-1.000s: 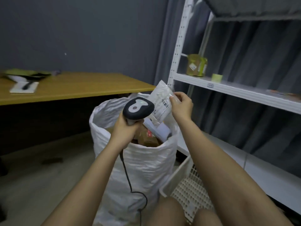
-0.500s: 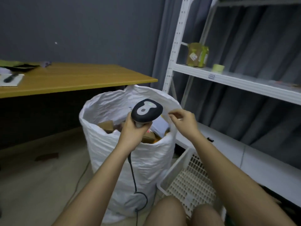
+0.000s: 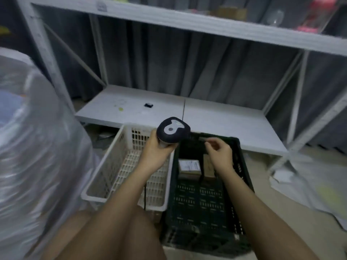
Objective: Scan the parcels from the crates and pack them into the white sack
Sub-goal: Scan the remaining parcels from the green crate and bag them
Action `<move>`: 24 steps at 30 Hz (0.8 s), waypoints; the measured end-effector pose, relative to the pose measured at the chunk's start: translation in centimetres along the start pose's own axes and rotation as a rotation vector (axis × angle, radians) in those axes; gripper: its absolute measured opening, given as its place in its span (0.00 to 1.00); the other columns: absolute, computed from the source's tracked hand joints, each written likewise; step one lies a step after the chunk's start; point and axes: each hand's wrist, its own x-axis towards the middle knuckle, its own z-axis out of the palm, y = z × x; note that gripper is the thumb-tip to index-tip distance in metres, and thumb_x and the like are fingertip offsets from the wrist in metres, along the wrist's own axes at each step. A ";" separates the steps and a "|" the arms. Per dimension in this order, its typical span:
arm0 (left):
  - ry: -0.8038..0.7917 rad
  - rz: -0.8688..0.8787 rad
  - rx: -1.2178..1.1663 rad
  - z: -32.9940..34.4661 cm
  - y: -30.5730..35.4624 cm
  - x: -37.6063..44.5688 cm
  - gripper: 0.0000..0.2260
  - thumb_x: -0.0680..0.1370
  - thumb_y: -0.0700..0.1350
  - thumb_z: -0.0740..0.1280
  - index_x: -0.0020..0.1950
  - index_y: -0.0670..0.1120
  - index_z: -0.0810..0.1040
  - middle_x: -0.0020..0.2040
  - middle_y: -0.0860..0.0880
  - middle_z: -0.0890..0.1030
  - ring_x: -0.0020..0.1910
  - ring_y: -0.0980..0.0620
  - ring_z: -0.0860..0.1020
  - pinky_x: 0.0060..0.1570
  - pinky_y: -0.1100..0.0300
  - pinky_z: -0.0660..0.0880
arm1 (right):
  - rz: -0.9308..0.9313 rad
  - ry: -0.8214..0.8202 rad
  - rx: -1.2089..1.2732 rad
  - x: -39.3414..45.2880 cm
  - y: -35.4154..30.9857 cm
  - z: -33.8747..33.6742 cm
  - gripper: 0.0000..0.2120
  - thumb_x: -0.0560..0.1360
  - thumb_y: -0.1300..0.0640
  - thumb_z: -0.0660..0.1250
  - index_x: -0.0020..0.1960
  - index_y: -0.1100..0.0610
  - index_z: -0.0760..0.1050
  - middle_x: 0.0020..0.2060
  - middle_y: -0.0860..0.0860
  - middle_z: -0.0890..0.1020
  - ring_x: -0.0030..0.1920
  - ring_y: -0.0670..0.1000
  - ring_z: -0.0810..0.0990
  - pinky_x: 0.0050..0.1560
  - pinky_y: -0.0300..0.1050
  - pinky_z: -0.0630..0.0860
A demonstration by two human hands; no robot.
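My left hand (image 3: 156, 150) grips the handle of a dark barcode scanner (image 3: 173, 129) above the seam between two crates. My right hand (image 3: 218, 152) hovers over the black crate (image 3: 242, 177), fingers loosely curled and holding nothing. Inside that crate lie two brown parcels: one with a white label (image 3: 188, 167) and a second (image 3: 208, 168) partly hidden under my right hand. The white crate (image 3: 105, 171) to the left shows only its slatted floor. The white sack (image 3: 35, 139) bulges, blurred, at the far left edge.
A white metal shelf rack (image 3: 187, 21) stands behind the crates, with a low shelf (image 3: 221, 121) carrying a small black item (image 3: 148, 105). Pale plastic wrapping (image 3: 315, 186) lies on the floor at the right. My knees fill the bottom of the view.
The clear-bagged parcel left my right hand over the sack. The view swung right and down from the sack to the crates; both hands now sit over the crates, scanner still held.
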 end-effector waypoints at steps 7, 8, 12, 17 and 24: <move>-0.107 -0.199 -0.057 7.6 -9.4 2.4 0.25 0.73 0.36 0.72 0.65 0.52 0.67 0.54 0.62 0.73 0.54 0.65 0.75 0.51 0.73 0.70 | 0.339 -0.076 -0.194 2.0 15.3 1.3 0.05 0.77 0.60 0.68 0.51 0.58 0.80 0.42 0.51 0.81 0.47 0.52 0.80 0.45 0.40 0.70; -0.109 -0.215 -0.051 8.2 -10.5 2.8 0.25 0.73 0.36 0.72 0.65 0.51 0.67 0.54 0.63 0.72 0.51 0.70 0.75 0.49 0.76 0.70 | 0.368 -0.099 -0.213 2.6 16.7 2.2 0.05 0.77 0.60 0.68 0.52 0.58 0.80 0.42 0.50 0.80 0.47 0.52 0.80 0.45 0.40 0.70; -0.061 -0.277 -0.013 9.7 -14.2 5.9 0.23 0.72 0.38 0.74 0.60 0.53 0.68 0.51 0.65 0.72 0.46 0.72 0.74 0.42 0.80 0.69 | 0.425 -0.191 -0.269 5.7 21.2 6.5 0.07 0.77 0.59 0.68 0.53 0.61 0.79 0.42 0.52 0.80 0.49 0.56 0.80 0.46 0.43 0.72; -0.054 -0.338 0.010 10.4 -17.8 10.5 0.24 0.72 0.40 0.74 0.65 0.51 0.71 0.55 0.57 0.75 0.55 0.58 0.74 0.51 0.67 0.71 | 0.403 -0.434 -0.471 9.6 26.5 12.6 0.17 0.79 0.55 0.65 0.65 0.60 0.75 0.61 0.59 0.79 0.61 0.59 0.77 0.59 0.48 0.73; -0.023 -0.383 0.030 9.0 -21.0 13.7 0.25 0.72 0.41 0.74 0.67 0.49 0.71 0.57 0.53 0.78 0.53 0.54 0.77 0.51 0.60 0.76 | 0.351 -0.839 -0.942 11.7 31.9 17.7 0.32 0.81 0.44 0.56 0.79 0.43 0.43 0.79 0.52 0.39 0.78 0.59 0.40 0.75 0.61 0.47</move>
